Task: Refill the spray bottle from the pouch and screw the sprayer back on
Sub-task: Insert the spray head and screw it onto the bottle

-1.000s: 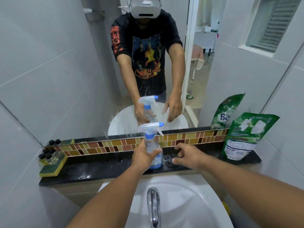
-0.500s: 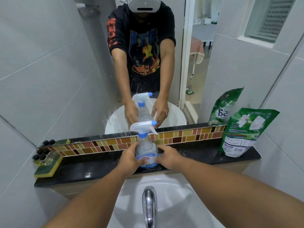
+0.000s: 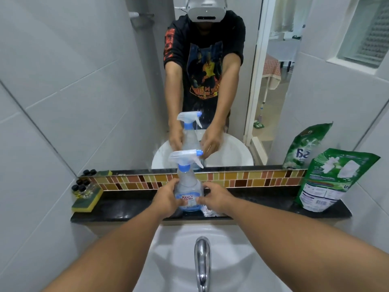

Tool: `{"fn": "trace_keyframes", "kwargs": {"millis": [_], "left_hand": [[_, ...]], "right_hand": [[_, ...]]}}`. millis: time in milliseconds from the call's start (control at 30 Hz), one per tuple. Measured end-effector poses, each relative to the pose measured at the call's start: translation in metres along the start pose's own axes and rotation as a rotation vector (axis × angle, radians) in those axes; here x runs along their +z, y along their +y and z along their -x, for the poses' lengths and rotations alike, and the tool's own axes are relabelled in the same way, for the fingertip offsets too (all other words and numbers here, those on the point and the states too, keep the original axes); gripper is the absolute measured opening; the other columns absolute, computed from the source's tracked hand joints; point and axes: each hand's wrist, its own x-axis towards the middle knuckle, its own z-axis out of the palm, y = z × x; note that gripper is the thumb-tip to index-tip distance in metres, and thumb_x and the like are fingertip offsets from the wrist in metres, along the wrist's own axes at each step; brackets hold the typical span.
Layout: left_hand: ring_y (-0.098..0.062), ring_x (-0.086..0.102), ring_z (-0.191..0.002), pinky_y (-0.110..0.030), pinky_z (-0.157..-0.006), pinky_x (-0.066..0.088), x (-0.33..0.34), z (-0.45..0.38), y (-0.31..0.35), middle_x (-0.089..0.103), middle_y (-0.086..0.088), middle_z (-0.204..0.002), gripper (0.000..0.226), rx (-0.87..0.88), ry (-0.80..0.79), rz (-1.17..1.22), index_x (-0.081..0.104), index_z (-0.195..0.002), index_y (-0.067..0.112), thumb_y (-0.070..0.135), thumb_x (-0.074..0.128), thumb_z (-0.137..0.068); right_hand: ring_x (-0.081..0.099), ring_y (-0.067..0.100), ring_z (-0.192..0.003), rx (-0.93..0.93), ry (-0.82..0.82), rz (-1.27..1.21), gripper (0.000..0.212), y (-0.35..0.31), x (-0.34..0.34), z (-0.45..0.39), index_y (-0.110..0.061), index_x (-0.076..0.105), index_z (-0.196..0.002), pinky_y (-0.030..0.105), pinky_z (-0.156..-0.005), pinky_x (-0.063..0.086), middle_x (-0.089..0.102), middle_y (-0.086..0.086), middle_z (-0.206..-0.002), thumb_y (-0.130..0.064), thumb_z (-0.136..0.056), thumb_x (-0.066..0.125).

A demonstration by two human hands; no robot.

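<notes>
On the black ledge (image 3: 130, 209) above the basin, we see the spray bottle (image 3: 188, 186) upright, sprayer on. Our left hand (image 3: 166, 200) and right hand (image 3: 216, 199) clasp its lower body from either side, while the green refill pouch (image 3: 328, 182) leans far right.

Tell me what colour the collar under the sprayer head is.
Blue. The collar sits below the clear trigger head of the spray bottle, seen best in the head view.

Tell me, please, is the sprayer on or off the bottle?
On: the sprayer sits atop the upright spray bottle.
</notes>
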Motion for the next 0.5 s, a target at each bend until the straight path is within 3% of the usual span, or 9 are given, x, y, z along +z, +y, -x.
{"fn": "trace_keyframes", "kwargs": {"millis": [100,267,367,500], "left_hand": [[-0.019,0.064,-0.115,-0.039,-0.098,0.057,-0.022,0.006,-0.006,0.066,0.003,-0.127,0.065,0.015,0.023,-0.024,0.055,-0.135,0.022,0.007,0.086,-0.080],[-0.014,0.065,-0.109,-0.020,-0.079,0.054,-0.067,0.017,-0.027,0.065,0.010,-0.119,0.067,0.013,0.067,-0.040,0.056,-0.134,0.026,0.011,0.088,-0.078],[-0.014,0.064,-0.109,-0.029,-0.086,0.057,-0.094,0.022,-0.044,0.066,0.009,-0.122,0.067,-0.022,0.084,-0.044,0.055,-0.134,0.028,0.011,0.089,-0.078],[-0.013,0.066,-0.107,-0.029,-0.086,0.057,-0.129,0.027,-0.072,0.068,0.010,-0.122,0.070,-0.043,0.115,-0.076,0.056,-0.134,0.029,0.013,0.090,-0.075]], "right_hand": [[0.068,0.023,-0.106,-0.041,-0.023,0.015,0.049,-0.019,0.009,0.002,-0.022,0.060,-0.136,0.042,-0.091,0.059,0.071,0.005,-0.124,-0.025,-0.091,0.079],[0.069,0.023,-0.105,-0.104,-0.054,0.041,0.045,-0.056,0.041,0.002,-0.023,0.060,-0.133,0.041,-0.088,0.061,0.070,0.003,-0.124,-0.027,-0.092,0.077],[0.067,0.022,-0.110,-0.133,-0.063,0.042,0.043,-0.076,0.066,-0.002,-0.021,0.062,-0.132,0.045,-0.095,0.059,0.068,0.002,-0.129,-0.026,-0.092,0.078],[0.067,0.022,-0.109,-0.162,-0.087,0.070,0.045,-0.100,0.102,-0.012,-0.019,0.062,-0.134,0.048,-0.096,0.059,0.069,0.003,-0.129,-0.028,-0.092,0.078]]}}
